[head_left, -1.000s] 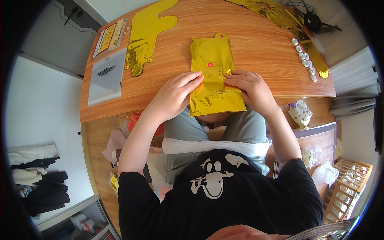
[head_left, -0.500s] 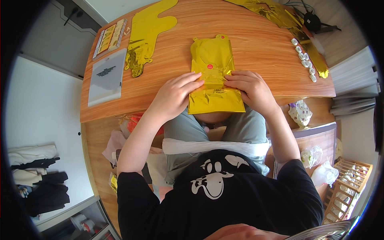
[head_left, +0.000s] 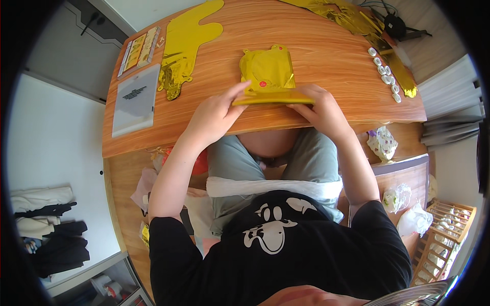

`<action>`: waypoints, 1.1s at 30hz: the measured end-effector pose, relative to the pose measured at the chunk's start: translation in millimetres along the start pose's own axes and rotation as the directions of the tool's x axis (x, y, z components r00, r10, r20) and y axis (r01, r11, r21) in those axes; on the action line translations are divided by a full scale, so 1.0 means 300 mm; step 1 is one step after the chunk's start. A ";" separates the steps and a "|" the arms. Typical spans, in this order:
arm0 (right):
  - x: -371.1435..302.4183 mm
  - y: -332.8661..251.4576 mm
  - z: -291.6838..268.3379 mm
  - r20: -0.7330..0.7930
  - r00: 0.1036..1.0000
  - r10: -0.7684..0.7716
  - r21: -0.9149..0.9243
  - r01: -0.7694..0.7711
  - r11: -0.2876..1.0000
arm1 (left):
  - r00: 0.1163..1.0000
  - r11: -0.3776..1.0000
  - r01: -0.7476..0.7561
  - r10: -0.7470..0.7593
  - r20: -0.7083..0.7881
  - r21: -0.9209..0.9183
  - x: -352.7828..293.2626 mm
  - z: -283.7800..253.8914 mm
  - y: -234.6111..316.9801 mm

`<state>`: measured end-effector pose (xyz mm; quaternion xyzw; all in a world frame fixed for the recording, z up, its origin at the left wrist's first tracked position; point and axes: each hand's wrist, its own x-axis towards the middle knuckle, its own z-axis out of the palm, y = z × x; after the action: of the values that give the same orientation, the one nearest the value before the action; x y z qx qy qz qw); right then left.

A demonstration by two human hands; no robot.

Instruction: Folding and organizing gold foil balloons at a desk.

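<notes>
A flat gold foil balloon [head_left: 270, 65] with small tabs at its far end and red round stickers lies on the wooden table in front of me. Its near end is bent up into a raised flap along the table's front side. My left hand [head_left: 217, 111] pinches the flap's left end between thumb and fingers. At the right end, my right hand [head_left: 322, 108] grips it, thumb below and fingers on top. What lies under the flap is hidden.
Left of the balloon, another gold foil balloon [head_left: 188, 41] is spread out. A translucent pouch [head_left: 135, 104] and a flat pack [head_left: 138, 53] lie at the table's left edge. Several small white rolls [head_left: 386, 80] and more gold foil [head_left: 352, 23] lie to the right.
The balloon's near end, flat and overhanging the table edge before, has been lifted and folded away from me. Both hands moved with it and now grip its ends.
</notes>
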<state>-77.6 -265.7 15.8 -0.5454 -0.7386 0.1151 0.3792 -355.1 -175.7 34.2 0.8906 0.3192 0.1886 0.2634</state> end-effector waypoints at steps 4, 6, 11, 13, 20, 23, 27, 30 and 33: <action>0.019 -0.005 -0.007 0.087 0.924 0.372 0.113 -0.380 0.918 | 0.993 0.981 0.092 -0.104 -0.062 -0.170 0.010 0.027 -0.023; 0.035 -0.010 -0.002 0.035 0.933 0.359 0.123 -0.360 0.925 | 0.990 0.985 0.023 -0.046 -0.132 -0.172 0.020 0.031 -0.026; 0.068 -0.014 0.006 -0.013 0.921 0.391 0.120 -0.386 0.914 | 0.969 0.954 0.195 -0.223 -0.103 -0.230 0.049 0.029 -0.022; 0.076 -0.007 0.007 -0.008 0.913 0.408 0.124 -0.404 0.906 | 0.965 0.942 0.209 -0.242 -0.099 -0.265 0.064 0.031 -0.018; 0.102 0.008 0.017 0.005 0.894 0.448 0.142 -0.444 0.885 | 0.963 0.911 0.191 -0.247 -0.111 -0.366 0.087 0.054 -0.048; 0.107 0.018 0.029 0.018 0.889 0.459 0.156 -0.455 0.877 | 0.961 0.919 0.221 -0.262 -0.086 -0.327 0.097 0.042 -0.042; 0.116 0.018 0.034 -0.020 0.885 0.465 0.113 -0.460 0.880 | 0.960 0.931 0.253 -0.274 -0.047 -0.262 0.118 0.027 -0.030; 0.122 0.013 0.032 -0.015 0.879 0.476 0.065 -0.475 0.878 | 0.959 0.939 0.277 -0.283 0.002 -0.206 0.137 0.013 -0.031; 0.124 0.010 0.035 -0.016 0.875 0.484 0.055 -0.483 0.874 | 0.944 0.947 0.320 -0.316 0.097 -0.037 0.163 -0.003 -0.008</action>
<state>-87.1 -228.7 23.1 -0.7047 -0.5702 0.2163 0.3626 -321.2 -141.1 41.6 0.8278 0.4416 0.1118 0.3275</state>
